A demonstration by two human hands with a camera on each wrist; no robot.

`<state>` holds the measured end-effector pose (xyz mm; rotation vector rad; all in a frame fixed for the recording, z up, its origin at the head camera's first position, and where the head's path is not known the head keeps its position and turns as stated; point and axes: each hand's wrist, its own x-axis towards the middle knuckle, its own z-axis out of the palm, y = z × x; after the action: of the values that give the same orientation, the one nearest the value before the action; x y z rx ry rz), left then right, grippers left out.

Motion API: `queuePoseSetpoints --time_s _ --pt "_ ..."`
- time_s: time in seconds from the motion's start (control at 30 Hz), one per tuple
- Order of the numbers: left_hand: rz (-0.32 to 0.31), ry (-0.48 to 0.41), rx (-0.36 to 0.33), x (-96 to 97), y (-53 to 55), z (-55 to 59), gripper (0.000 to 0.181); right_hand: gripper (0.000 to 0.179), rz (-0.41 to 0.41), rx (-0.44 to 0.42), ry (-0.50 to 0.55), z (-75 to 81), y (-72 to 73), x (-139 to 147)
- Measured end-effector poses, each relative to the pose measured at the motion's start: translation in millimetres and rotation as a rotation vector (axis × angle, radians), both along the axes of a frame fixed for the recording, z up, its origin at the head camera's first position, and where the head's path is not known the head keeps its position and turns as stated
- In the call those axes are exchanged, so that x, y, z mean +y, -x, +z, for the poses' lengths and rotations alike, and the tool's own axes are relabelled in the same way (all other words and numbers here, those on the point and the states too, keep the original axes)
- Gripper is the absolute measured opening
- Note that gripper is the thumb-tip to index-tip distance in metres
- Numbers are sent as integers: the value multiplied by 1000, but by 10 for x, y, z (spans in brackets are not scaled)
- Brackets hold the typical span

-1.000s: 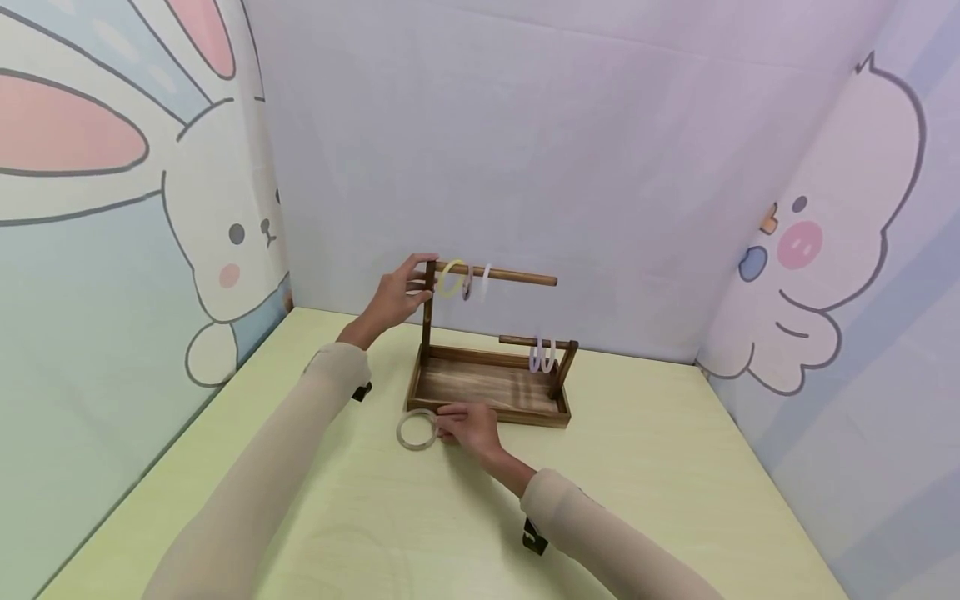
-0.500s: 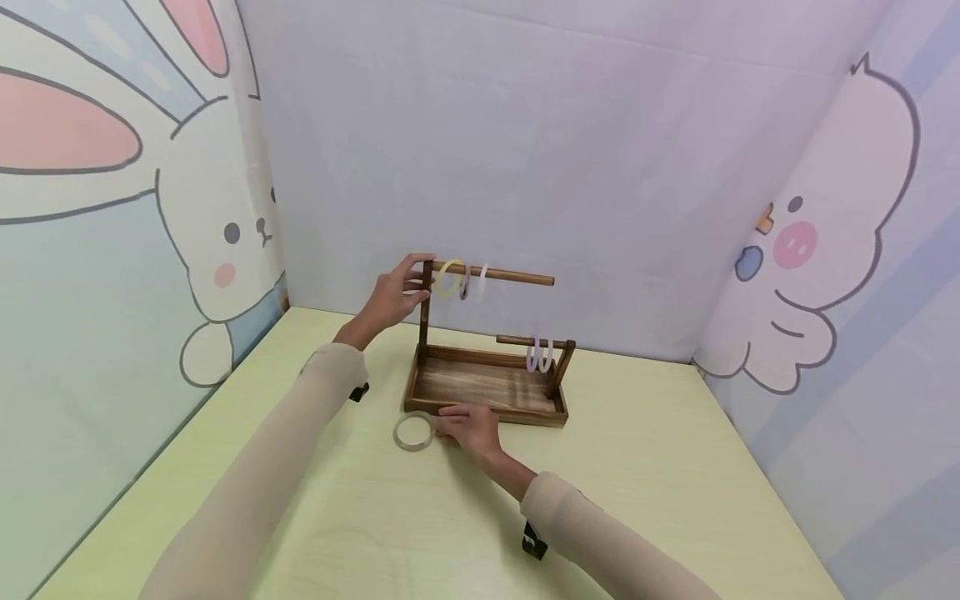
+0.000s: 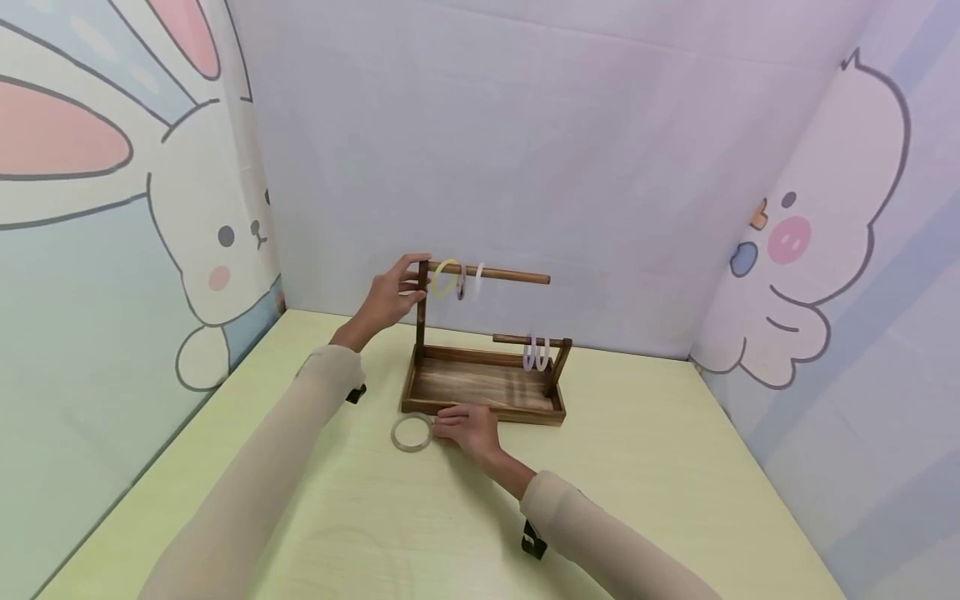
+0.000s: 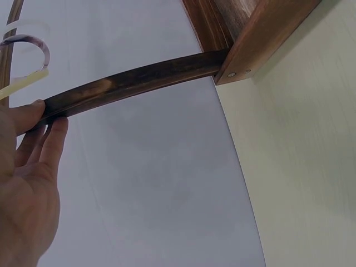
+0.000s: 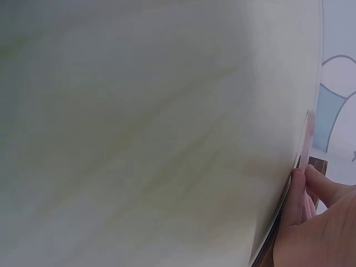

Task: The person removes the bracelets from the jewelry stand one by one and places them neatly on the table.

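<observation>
A dark wooden bangle stand has a tray base, a tall left post with a long bar and a short right post with a lower bar. My left hand grips the top of the tall post, thumb on one side and fingers on the other, as the left wrist view shows. A greyish bangle lies on the table at the tray's front left corner. My right hand pinches this bangle's right edge; in the right wrist view, thumb and fingertip meet at the pale bangle.
On the upper bar hang a yellow bangle, a dark-patterned bangle and a white bangle. Two pale purple bangles hang on the lower bar. Behind the pale yellow table rises a fabric backdrop.
The stand and the greyish bangle sit slightly further left in the head view. Both hands keep their holds.
</observation>
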<state>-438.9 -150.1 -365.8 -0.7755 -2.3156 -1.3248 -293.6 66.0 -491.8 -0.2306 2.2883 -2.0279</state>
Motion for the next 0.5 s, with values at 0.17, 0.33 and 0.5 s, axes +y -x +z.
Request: queuePoseSetpoints --time_s 0.17,0.33,0.5 --pt "1 13 12 0 4 -2 68 24 -4 18 -17 10 -5 20" --pt "-3 16 15 2 7 3 67 23 -19 43 -39 -24 11 32" --pt "-6 14 8 1 -5 3 66 23 -23 44 -52 -45 17 43"
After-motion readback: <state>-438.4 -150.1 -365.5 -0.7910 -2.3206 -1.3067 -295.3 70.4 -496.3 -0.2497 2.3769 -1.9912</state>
